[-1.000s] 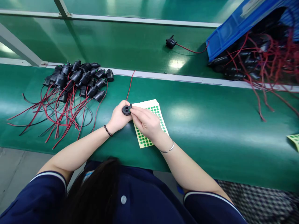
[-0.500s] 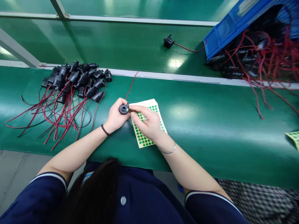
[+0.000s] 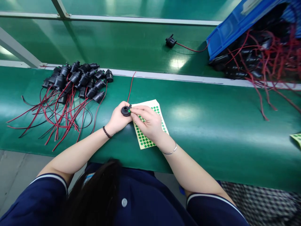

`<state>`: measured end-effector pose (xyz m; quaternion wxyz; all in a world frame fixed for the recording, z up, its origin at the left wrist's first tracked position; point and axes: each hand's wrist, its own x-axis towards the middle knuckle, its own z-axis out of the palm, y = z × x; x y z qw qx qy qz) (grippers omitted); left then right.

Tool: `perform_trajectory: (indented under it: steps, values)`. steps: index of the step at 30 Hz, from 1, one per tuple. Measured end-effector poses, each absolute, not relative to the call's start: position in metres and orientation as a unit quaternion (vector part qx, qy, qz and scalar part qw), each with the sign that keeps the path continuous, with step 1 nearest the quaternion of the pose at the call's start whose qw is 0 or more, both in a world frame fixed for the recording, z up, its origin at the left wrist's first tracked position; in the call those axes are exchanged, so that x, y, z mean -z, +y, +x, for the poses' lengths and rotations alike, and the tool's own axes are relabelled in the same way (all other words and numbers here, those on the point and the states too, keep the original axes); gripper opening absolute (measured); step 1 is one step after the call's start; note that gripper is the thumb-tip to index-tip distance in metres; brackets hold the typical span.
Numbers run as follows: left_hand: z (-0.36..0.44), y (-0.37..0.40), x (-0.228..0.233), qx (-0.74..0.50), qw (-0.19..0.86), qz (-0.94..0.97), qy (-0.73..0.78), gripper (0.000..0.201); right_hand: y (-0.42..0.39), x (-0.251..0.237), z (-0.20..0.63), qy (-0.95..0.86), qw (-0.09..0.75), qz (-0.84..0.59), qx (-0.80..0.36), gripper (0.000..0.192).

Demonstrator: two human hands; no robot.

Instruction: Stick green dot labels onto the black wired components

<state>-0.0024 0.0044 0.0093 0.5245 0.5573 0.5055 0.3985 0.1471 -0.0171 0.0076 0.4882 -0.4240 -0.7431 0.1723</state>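
My left hand (image 3: 118,118) is closed around a small black pump (image 3: 125,110), its round face with a raised central hole turned up. A red wire (image 3: 131,86) runs from the pump away toward the back. The fingers of my right hand (image 3: 148,121) are pinched at the pump's right edge, by the side spout. At those fingertips shows a green dot sticker (image 3: 129,110), touching the pump. Partly under my right hand lies a pale sheet of green dot stickers (image 3: 146,142).
To the left is a heap of black pumps (image 3: 77,78) with red and black wires. A single pump (image 3: 170,41) lies beyond the white rail. At the back right, a blue crate (image 3: 218,44) holds more wired parts. Another sticker sheet (image 3: 297,137) shows at the right edge.
The pump has tilted slightly in my left hand, and its red wire has swung left. My right fingertips stay at the green dot, now covering more of the pump's edge.
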Motion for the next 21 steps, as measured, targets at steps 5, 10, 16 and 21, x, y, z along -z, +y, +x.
perform_trajectory:
  steps: [5, 10, 16, 21]
  values:
    - [-0.0016, 0.0021, -0.005, -0.431, 0.478, 0.559, 0.522, 0.033, -0.0219, -0.0033, 0.141, -0.718, 0.514, -0.42, -0.209, 0.026]
    - [-0.001, -0.0014, -0.0045, -0.456, 0.432, 0.576, 0.524, 0.028, -0.0239, 0.0001, 0.1389, -0.725, 0.507, -0.417, -0.209, 0.029]
    - [-0.0037, -0.0018, -0.0037, -0.452, 0.416, 0.603, 0.509, 0.027, -0.0208, 0.0006, 0.1411, -0.745, 0.509, -0.39, -0.184, 0.029]
    - [-0.0074, 0.0032, 0.0012, -0.464, 0.344, 0.665, 0.474, 0.026, -0.0216, -0.0033, 0.143, -0.656, 0.544, -0.406, -0.329, 0.025]
